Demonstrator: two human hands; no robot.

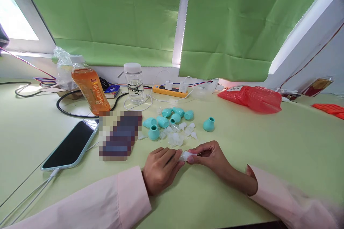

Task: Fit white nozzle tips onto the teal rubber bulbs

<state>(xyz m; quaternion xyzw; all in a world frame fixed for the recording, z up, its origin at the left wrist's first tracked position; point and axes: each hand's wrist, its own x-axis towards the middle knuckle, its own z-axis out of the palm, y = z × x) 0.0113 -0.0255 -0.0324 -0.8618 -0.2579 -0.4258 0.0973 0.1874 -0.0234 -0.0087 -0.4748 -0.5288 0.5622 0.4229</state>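
Across the green table (242, 143), a red bag (252, 99) bears an unreadable label. An orange-drink bottle (90, 89), its lettering unclear, stands left of a lidded jar (134, 84) holding clear liquid. Left hand (162, 170) and right hand (212, 157) nearly meet before turquoise bulbs (162, 122) and translucent cones (176, 139), fingertips pinching a translucent piece (185, 156) between them.

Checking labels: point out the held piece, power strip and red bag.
Held piece (185, 155): head view, on its clear left part.
Power strip (169, 93): head view, on its orange front side.
Red bag (263, 100): head view, on its right half.
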